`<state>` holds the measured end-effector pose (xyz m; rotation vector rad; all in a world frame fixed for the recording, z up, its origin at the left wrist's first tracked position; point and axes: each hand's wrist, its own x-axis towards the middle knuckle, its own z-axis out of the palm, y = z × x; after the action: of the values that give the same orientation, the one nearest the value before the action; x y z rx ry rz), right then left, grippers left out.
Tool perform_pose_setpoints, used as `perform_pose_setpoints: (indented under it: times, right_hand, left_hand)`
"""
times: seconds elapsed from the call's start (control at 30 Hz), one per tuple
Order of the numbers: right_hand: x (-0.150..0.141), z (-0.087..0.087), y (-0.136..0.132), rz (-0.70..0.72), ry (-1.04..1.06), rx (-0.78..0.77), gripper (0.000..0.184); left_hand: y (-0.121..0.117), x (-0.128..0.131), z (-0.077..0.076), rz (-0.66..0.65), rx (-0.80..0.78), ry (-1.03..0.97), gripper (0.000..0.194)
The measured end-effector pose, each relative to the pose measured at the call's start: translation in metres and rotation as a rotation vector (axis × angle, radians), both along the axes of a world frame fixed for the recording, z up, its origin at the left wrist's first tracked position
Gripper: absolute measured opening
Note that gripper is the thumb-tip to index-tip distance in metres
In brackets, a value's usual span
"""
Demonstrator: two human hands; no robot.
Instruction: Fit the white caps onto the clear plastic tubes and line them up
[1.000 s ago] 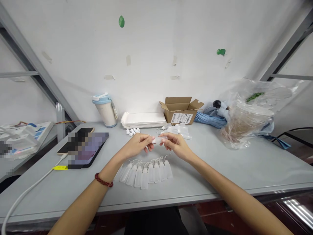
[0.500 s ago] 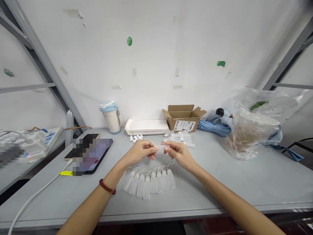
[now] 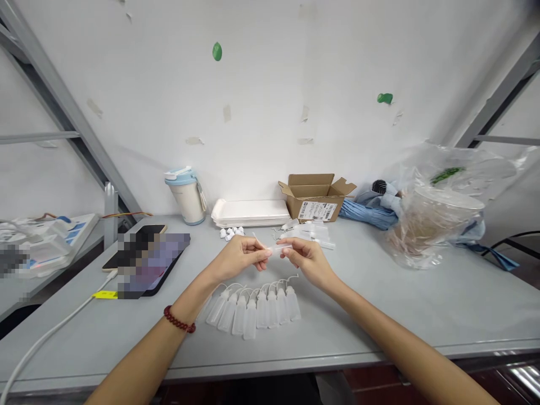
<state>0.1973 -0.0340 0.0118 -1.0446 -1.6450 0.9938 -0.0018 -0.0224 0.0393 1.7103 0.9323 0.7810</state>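
Observation:
A small translucent squeeze bottle (image 3: 278, 248) is held level between my two hands, above the middle of the table. My left hand (image 3: 243, 257) pinches its left end, and a thin whitish tube (image 3: 257, 238) sticks up past the fingers there. At the other end, the fingertips of my right hand (image 3: 309, 260) are closed on the bottle. Below the hands lies a fanned row of similar squeeze bottles (image 3: 250, 319) with thin curved nozzle tubes. Behind my right hand is a loose group of translucent bottles (image 3: 317, 232). Several small white caps (image 3: 230, 232) sit beyond my left hand.
At the back stand a tumbler (image 3: 188, 198), a stack of white trays (image 3: 253, 212) and an open cardboard box (image 3: 316, 197). A plastic-wrapped container (image 3: 436, 225) and blue cloth (image 3: 369, 215) are on the right. Two phones (image 3: 166, 273) and a white cable (image 3: 54, 332) lie left.
The view has shifted slightly, so everything sits a little higher and to the left. More of the bottle shows between my fingers, and the thin tube now sticks up by my left hand.

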Motion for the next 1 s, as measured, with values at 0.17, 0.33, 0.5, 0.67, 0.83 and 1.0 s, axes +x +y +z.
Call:
perform_pose_setpoints:
  times: [0.17,0.33,0.5,0.67,0.83,1.0]
  right_hand:
    - [-0.002,0.002,0.000,0.009,0.025,-0.048,0.034]
    - [-0.002,0.002,0.000,0.017,-0.005,-0.009,0.034]
    - [-0.003,-0.002,0.001,0.044,-0.008,-0.011,0.033]
    - [-0.004,-0.008,0.005,0.020,-0.024,-0.050,0.038]
    - [-0.006,-0.006,0.004,0.038,0.033,-0.100,0.046]
    - [-0.009,-0.003,-0.003,0.059,0.066,-0.049,0.038]
  left_hand:
    - [0.002,0.001,-0.005,-0.040,-0.084,-0.024,0.033]
    - [0.000,0.003,-0.002,-0.064,-0.102,-0.010,0.035]
    - [0.000,0.002,0.000,-0.076,-0.024,0.072,0.031]
    - [-0.003,0.004,-0.001,-0.021,0.272,0.233,0.032]
    - [-0.003,0.003,-0.001,-0.047,0.169,0.217,0.031]
    - [-0.003,0.001,0.002,-0.119,-0.113,0.161,0.040]
